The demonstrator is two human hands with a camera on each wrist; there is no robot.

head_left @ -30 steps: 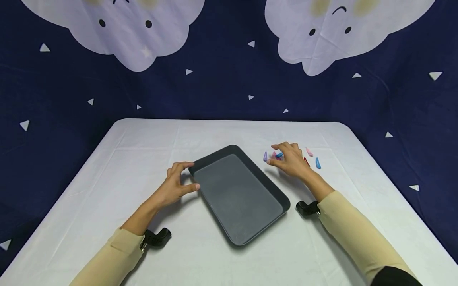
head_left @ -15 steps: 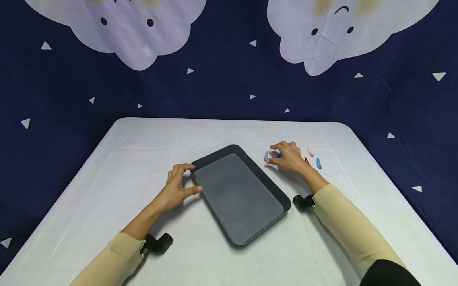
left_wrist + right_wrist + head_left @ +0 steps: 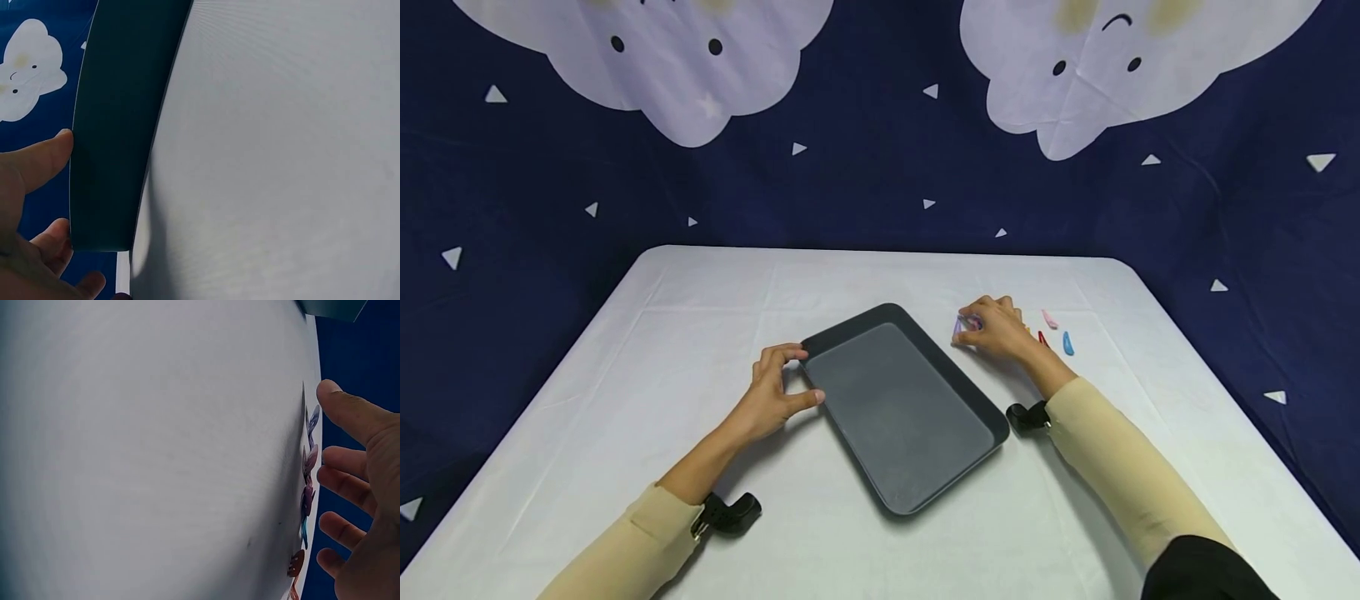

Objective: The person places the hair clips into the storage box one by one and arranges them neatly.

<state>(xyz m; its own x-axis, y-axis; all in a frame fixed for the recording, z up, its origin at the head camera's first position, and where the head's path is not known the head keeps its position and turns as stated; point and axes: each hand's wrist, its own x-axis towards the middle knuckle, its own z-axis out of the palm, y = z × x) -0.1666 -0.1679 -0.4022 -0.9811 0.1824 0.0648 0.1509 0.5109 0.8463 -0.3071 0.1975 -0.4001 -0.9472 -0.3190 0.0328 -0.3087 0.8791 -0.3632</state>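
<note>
A dark grey baking tray (image 3: pixel 898 417) lies at a slant on the white table. My left hand (image 3: pixel 767 392) is at its left corner, thumb and fingers spread, fingertips against the rim. In the left wrist view the thumb (image 3: pixel 53 156) meets the tray's side wall (image 3: pixel 119 137). To the right of the tray, my right hand (image 3: pixel 1002 329) hovers low over small hair clips, thumb and fingers apart. A purple clip (image 3: pixel 957 327) shows near its fingertips. In the right wrist view, several clips and a small orange claw clip (image 3: pixel 296 563) lie beyond the loosely bent fingers.
Right of the right hand lie a pink clip (image 3: pixel 1049 319), a blue clip (image 3: pixel 1067 343) and a red clip (image 3: pixel 1042 338). The white cloth-covered table (image 3: pixel 625 400) ends at a dark blue backdrop (image 3: pixel 865 200) with clouds and triangles.
My right hand has shifted slightly left across the clips, so it now covers the blue one near its fingers. The left hand stays at the tray corner.
</note>
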